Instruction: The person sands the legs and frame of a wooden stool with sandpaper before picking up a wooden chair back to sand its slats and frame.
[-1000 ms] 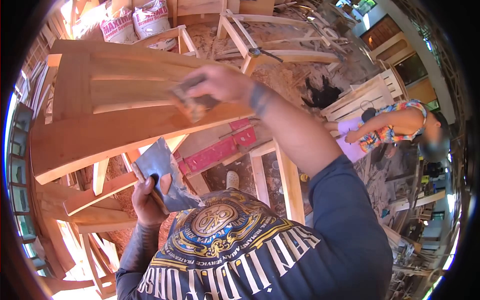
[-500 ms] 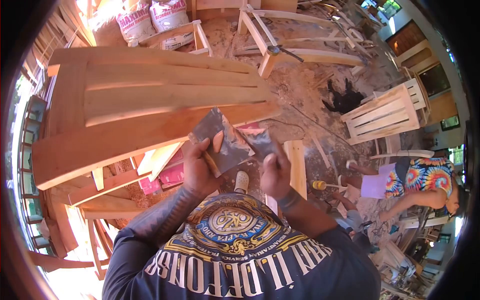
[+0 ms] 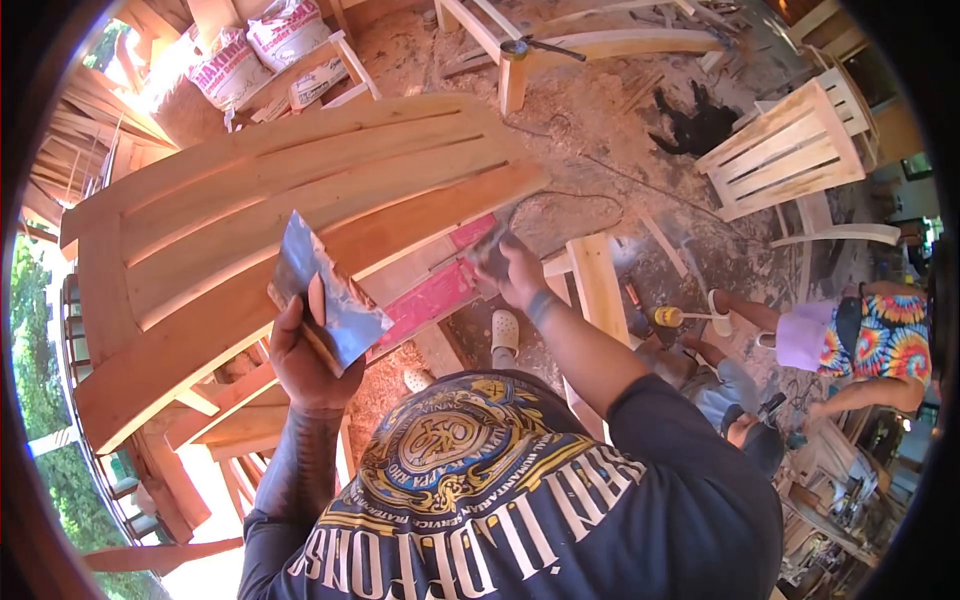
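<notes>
1. Left hand (image 3: 305, 362), wrist upright, grips a flat metal plate (image 3: 352, 325) smeared with pinkish paste, before the panel.
2. Right hand (image 3: 522, 275) reaches forward, pinching a blurred dark scraper (image 3: 487, 257) right of the plate.
3. Slatted wooden panel (image 3: 220, 255): smooth, grained, curved far edge.

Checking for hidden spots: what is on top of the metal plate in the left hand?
A pinkish smear runs along one edge of the plate. The left hand covers part of the plate, so anything beneath the hand cannot be seen.
</notes>
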`<state>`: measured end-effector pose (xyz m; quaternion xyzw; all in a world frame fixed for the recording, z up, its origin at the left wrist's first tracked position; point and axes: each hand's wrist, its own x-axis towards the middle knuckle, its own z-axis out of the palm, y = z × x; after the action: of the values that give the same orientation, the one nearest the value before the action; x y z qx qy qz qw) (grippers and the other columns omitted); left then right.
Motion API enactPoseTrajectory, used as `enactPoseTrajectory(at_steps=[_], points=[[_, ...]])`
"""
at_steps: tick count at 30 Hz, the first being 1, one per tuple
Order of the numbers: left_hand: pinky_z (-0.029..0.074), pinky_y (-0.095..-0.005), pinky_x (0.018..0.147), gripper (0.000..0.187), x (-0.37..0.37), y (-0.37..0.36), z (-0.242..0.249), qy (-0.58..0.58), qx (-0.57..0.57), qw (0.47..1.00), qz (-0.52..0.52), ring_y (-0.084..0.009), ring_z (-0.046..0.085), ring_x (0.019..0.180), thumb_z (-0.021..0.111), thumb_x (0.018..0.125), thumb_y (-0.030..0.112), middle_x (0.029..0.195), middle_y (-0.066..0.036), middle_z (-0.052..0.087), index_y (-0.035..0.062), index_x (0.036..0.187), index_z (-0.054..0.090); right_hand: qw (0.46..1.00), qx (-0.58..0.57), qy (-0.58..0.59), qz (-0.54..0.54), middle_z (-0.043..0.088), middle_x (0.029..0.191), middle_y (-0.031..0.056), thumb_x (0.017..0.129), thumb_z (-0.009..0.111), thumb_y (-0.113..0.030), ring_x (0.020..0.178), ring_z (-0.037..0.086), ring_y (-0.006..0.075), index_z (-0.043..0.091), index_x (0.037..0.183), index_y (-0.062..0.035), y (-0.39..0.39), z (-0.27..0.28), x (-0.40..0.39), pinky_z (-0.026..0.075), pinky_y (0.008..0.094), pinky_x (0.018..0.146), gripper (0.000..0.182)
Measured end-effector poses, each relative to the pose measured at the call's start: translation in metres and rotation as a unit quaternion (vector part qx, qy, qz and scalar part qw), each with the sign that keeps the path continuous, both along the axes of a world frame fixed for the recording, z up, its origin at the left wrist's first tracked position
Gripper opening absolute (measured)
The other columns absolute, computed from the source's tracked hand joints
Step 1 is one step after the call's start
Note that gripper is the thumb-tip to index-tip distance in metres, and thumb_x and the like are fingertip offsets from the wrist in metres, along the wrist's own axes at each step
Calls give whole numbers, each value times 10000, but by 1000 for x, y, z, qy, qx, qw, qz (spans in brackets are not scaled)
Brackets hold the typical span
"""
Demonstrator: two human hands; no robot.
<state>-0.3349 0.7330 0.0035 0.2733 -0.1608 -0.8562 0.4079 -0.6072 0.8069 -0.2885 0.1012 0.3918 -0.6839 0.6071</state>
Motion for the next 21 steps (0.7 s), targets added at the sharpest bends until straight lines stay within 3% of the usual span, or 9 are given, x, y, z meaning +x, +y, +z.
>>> enactPoseTrajectory(at_steps=[3, 6, 12, 15, 18, 19, 21], points=[[605, -456, 941, 392, 12, 9, -9, -47, 20, 998, 35, -252, 746, 1077, 495, 1048, 286, 1222, -62, 761, 86, 1344, 657, 998, 33, -28, -52, 659, 1159, 75, 1085, 542, -229, 1041, 672, 254, 580, 1314, -157, -39, 0, 15, 606, 583, 950, 244], [592, -460, 965, 390, 30, 16, -19, -39, 31, 998, 33, -260, 731, 1113, 496, 1046, 293, 1245, -68, 750, 94, 1340, 658, 994, 61, -52, -72, 654, 1161, 63, 1067, 563, -187, 1063, 659, 252, 598, 1291, -160, -55, 9, 33, 594, 582, 963, 228], [583, -477, 983, 403, 54, 20, -30, -40, 59, 997, 34, -277, 711, 1156, 508, 1038, 307, 1265, -77, 736, 95, 1349, 652, 999, -29, -15, -39, 673, 1109, 53, 1045, 569, -123, 1033, 684, 243, 623, 1281, -145, -45, 70, 66, 615, 525, 904, 244], [595, -504, 953, 439, 55, 16, -33, -24, 89, 996, 8, -292, 697, 1181, 510, 1032, 362, 1306, -79, 713, 114, 1372, 637, 990, -133, 41, 16, 690, 1141, 69, 1049, 568, -129, 1023, 703, 238, 613, 1328, -101, -37, 115, 72, 624, 477, 892, 284], [616, -516, 892, 457, 54, 12, -32, 13, 31, 995, -90, -286, 684, 1205, 494, 1032, 404, 1344, -67, 687, 160, 1395, 626, 961, -234, 137, 52, 695, 1210, 99, 1055, 564, -130, 1035, 716, 236, 579, 1383, -32, -24, 186, 81, 627, 445, 884, 342], [630, -510, 838, 468, 55, 11, -32, 8, 40, 994, -104, -276, 677, 1218, 476, 1037, 425, 1367, -51, 670, 206, 1429, 606, 953, -231, 185, 64, 694, 1256, 119, 1070, 569, -161, 1053, 716, 224, 538, 1431, 25, -16, 212, 86, 623, 419, 900, 408], [632, -501, 840, 477, 51, 10, -22, -15, 60, 993, -97, -267, 673, 1226, 476, 1037, 429, 1363, -46, 672, 213, 1446, 594, 920, -249, 291, 80, 697, 1270, 117, 1086, 557, -188, 1076, 712, 220, 535, 1445, 35, 2, 248, 103, 601, 398, 938, 423]])
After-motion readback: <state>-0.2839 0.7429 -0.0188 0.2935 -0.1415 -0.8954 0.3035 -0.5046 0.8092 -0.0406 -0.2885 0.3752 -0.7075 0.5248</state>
